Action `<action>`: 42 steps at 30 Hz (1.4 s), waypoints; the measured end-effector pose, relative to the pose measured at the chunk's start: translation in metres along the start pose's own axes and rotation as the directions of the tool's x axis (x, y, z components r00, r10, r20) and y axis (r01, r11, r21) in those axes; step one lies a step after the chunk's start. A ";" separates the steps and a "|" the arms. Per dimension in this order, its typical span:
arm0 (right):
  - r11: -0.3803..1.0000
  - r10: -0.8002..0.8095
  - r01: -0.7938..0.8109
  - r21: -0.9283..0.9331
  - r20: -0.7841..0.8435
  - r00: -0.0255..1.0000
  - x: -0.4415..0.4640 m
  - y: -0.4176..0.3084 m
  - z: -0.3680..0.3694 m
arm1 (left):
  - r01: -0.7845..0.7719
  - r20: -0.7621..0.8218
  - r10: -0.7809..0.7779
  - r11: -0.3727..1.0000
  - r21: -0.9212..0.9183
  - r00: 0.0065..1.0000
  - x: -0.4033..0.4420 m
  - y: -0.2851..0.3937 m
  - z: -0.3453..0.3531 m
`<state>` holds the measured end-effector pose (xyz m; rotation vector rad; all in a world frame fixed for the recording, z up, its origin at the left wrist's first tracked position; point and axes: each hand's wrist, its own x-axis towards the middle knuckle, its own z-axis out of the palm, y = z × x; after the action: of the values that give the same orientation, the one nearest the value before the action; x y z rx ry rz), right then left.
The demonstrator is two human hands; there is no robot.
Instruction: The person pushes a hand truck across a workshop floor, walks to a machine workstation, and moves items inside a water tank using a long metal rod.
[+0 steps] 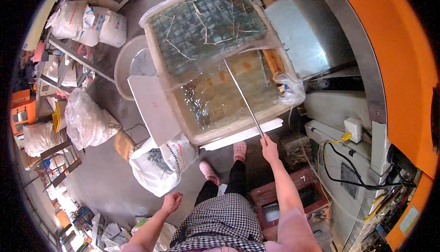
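My right hand [269,150] is closed round the near end of a long thin metal rod [243,94]. The rod reaches forward over a large tub [201,138] of water, its far tip around the middle of the tub. Whether the tip touches the water, I cannot tell. Green netting [183,27] with pale stick-like strips on it covers the tub's far half. My left hand [172,202] hangs low at my side with curled fingers, nothing visible in it. Near it stands a white sack [158,181] holding dark grey pieces.
A white board [153,110] leans at the tub's left side, beside a round basin [126,68]. A clear plastic bag [292,89] hangs on the tub's right rim. Machine housings and an outlet [353,129] with cables stand to the right. A reddish crate [293,197] sits by my right leg.
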<state>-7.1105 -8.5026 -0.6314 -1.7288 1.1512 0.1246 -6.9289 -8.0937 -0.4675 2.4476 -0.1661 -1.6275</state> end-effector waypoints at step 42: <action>0.973 0.088 -0.127 -0.192 -0.199 0.976 0.037 0.020 0.026 | -0.017 0.017 0.018 0.997 -0.075 1.000 0.029 0.005 0.008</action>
<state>-7.0951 -8.5059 -0.6783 -1.8888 1.4148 0.1514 -6.9253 -8.1058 -0.4957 2.3704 -0.1259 -1.6186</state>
